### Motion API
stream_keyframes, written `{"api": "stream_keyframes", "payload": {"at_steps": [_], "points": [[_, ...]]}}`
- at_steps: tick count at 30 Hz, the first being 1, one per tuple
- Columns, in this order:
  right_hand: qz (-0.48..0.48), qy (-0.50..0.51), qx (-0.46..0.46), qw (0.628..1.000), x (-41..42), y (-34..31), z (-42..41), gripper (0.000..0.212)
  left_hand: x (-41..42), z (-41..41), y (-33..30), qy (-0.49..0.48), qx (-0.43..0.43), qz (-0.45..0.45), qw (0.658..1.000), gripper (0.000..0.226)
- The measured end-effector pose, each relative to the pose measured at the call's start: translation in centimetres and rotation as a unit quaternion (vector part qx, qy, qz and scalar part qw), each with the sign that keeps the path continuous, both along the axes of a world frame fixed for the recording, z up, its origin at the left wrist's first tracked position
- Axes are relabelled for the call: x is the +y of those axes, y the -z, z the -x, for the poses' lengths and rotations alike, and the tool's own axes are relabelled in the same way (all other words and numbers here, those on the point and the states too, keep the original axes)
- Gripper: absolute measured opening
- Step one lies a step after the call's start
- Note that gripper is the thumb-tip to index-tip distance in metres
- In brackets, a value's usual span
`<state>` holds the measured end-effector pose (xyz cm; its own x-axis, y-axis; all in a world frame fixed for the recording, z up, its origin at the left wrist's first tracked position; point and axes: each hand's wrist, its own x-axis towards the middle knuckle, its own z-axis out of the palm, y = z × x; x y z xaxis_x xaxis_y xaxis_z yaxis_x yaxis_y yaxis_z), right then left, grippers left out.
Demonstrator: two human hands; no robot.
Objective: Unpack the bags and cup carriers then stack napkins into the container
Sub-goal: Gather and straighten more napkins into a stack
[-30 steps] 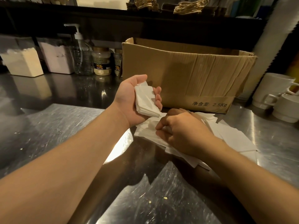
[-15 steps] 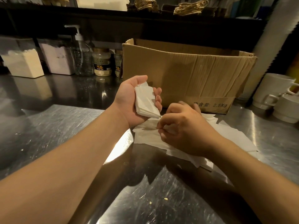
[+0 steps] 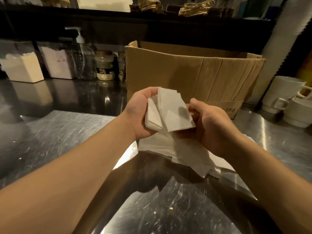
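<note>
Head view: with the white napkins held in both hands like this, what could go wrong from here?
1. The small stack of white paper napkins in the left hand sits fanned against the napkins the right hand adds; some may slip.
2. Loose white napkins lying scattered on the scratched steel counter could pick up crumbs.

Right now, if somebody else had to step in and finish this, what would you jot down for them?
Left hand: holds a small stack of napkins in its palm.
Right hand: pinches a few more napkins against that stack.
Loose napkins lie spread on the steel counter under both hands, in front of the cardboard box.
Done: some napkins gathered.
Left: gather the loose ones, square the stack, put it in the container, which I cannot pick out here.
</note>
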<state>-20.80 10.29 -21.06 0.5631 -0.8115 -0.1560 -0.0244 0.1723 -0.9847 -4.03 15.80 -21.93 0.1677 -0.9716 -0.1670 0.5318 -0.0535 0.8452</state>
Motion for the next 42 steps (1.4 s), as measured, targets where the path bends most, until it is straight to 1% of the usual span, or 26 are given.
{"api": "stream_keyframes", "payload": {"at_steps": [2,3,5,7,11,15,19,22,25,27,29,31,33,34,36,38,40,41,42], "points": [[0.001,-0.007,0.014,1.0,-0.2,0.1,-0.2,0.038,0.0,0.1,0.0,0.008,-0.013,-0.012,1.0,0.051],[0.018,-0.012,0.018,1.0,-0.3,0.2,-0.2,0.036,0.0,0.1,0.0,0.012,-0.018,-0.015,1.0,0.054],[0.061,-0.021,0.034,0.997,-0.4,0.4,-0.1,0.024,0.0,0.2,-0.1,0.013,-0.033,-0.02,0.999,0.052],[0.079,-0.021,0.05,0.995,-0.5,0.6,-0.1,0.016,0.1,0.4,-0.1,0.012,-0.041,-0.025,0.999,0.054],[0.053,-0.024,0.023,0.998,-0.3,0.5,0.0,0.014,0.2,0.9,0.0,0.015,-0.05,-0.005,0.999,0.077],[0.032,-0.006,-0.007,0.999,-0.1,0.4,0.0,0.013,0.3,1.2,0.3,0.02,-0.073,0.016,0.997,0.086],[0.004,0.021,-0.016,1.0,0.1,0.6,-0.1,0.022,0.2,1.4,0.7,0.018,-0.076,0.032,0.996,0.091],[-0.006,0.018,-0.019,1.0,0.2,0.6,-0.1,0.025,0.2,1.5,0.9,0.027,-0.058,0.047,0.997,0.086],[-0.004,0.012,-0.024,1.0,0.3,0.7,-0.1,0.022,0.4,1.8,0.8,0.037,-0.047,0.054,0.997,0.065],[0.017,0.006,-0.021,1.0,0.5,0.9,-0.1,0.019,0.3,2.0,0.9,0.033,-0.038,0.057,0.997,0.06],[0.072,0.012,-0.003,0.997,0.6,1.0,-0.2,0.018,0.3,2.1,0.9,0.026,-0.023,0.056,0.998,0.061],[0.186,0.031,0.047,0.981,0.7,1.3,-0.3,0.022,0.3,2.0,0.8,0.024,0.01,0.052,0.998,0.055],[0.328,0.049,0.086,0.939,0.4,1.6,-0.3,0.03,0.3,1.7,0.7,0.015,0.046,0.038,0.998,0.055],[0.39,0.04,0.091,0.916,0.3,1.5,-0.1,0.033,0.3,1.5,0.6,0.015,0.058,0.029,0.998,0.059],[0.484,-0.009,0.106,0.869,-0.1,1.4,0.3,0.041,0.4,1.4,0.5,0.032,0.064,0.017,0.997,0.062],[0.536,-0.067,0.141,0.83,-0.5,1.3,0.7,0.047,0.3,1.5,0.6,0.052,0.048,0.011,0.997,0.055],[0.567,-0.096,0.18,0.798,-0.7,1.4,0.9,0.049,0.2,1.5,0.7,0.056,0.028,0.004,0.998,0.042],[0.575,-0.099,0.192,0.789,-0.7,1.5,0.9,0.047,0.2,1.5,0.7,0.052,0.024,0.0,0.998,0.04],[0.579,-0.097,0.197,0.785,-0.7,1.5,0.8,0.045,0.2,1.5,0.8,0.052,0.025,-0.004,0.998,0.043]]}}
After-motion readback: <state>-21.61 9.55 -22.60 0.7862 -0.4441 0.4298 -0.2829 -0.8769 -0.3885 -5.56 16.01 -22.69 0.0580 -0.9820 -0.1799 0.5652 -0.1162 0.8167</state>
